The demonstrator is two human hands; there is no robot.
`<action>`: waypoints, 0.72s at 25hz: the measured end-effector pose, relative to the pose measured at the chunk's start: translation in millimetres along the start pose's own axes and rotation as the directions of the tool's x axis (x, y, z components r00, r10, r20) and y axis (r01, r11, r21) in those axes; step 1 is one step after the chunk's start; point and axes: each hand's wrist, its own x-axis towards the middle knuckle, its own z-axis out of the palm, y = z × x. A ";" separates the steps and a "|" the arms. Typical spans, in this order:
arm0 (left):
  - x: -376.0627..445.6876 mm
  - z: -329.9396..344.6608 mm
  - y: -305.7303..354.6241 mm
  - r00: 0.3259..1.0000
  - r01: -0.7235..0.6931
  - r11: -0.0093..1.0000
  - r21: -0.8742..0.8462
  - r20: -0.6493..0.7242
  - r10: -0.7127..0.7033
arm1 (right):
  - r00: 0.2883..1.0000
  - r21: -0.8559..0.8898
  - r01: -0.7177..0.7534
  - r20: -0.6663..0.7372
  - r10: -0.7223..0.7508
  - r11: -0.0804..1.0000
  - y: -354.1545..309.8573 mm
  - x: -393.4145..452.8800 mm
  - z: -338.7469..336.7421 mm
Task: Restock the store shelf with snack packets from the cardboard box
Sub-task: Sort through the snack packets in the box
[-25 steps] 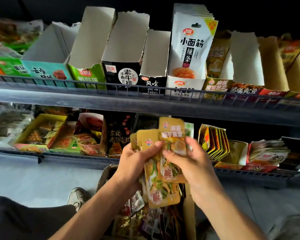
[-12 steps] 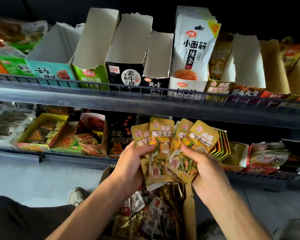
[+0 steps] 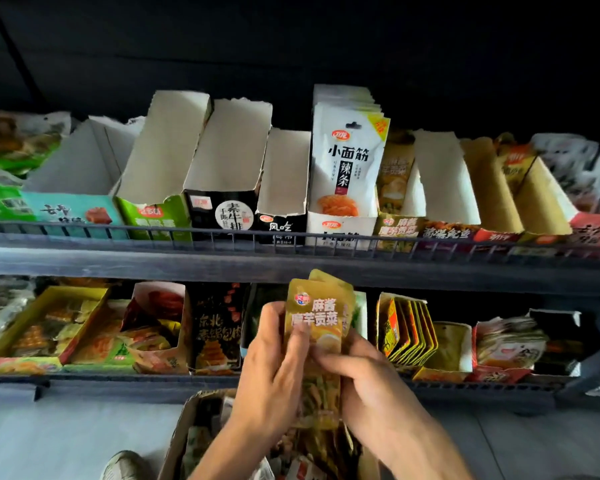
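Cardboard box (image 3: pixel 179 434) sits at bottom centre of frame on the floor, open, with loose mixed snack packets (image 3: pixel 291 459) inside. Above it both hands hold a stack of yellow snack packets (image 3: pixel 317 317) upright, in front of the lower shelf's front edge. Left hand (image 3: pixel 271 372) wraps the stack's left side, thumb across the front. Right hand (image 3: pixel 368 386) grips the right side, fingers curled onto the front face.

Upper shelf (image 3: pixel 291 263) across the middle of frame: a row of torn-open display cartons behind a wire rail. The white-lined cartons (image 3: pixel 229 147) left of centre show no packets inside. White display carton (image 3: pixel 340 226) right of centre holds tall white packets (image 3: pixel 349 157) standing upright. Yellow carton (image 3: pixel 395 230) just right of it holds a few yellow packets at the back. Cartons further right are too blurred to tell contents.

Lower shelf (image 3: pixel 118 379): yellow tray (image 3: pixel 45 327) at left with flat packets lying in it, orange-red carton (image 3: pixel 156 327) beside it with packets, dark carton (image 3: pixel 217 330) in the middle, a carton of yellow-red packets (image 3: pixel 409 330) standing on edge at right.

Versus half a second earlier: the yellow packets were fanned out between the hands; now they are squared into one tight stack and raised slightly, with the hands closer together. Shelf contents unchanged.
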 end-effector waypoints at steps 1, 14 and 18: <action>7.2 3.5 7.2 0.999 -0.015 0.996 -0.084 0.045 0.019 | 0.999 -0.139 0.039 0.007 -0.039 0.990 -13.0 -2.0 -5.8; 194.3 65.6 57.7 0.808 -0.587 0.381 0.714 0.492 0.323 | 0.772 -0.374 0.489 -0.235 -0.591 0.788 -220.7 110.3 -96.6; 196.2 63.5 42.8 0.775 -0.631 0.424 0.650 0.506 0.379 | 0.772 -0.663 0.349 -0.197 -0.604 0.663 -241.0 136.4 -97.8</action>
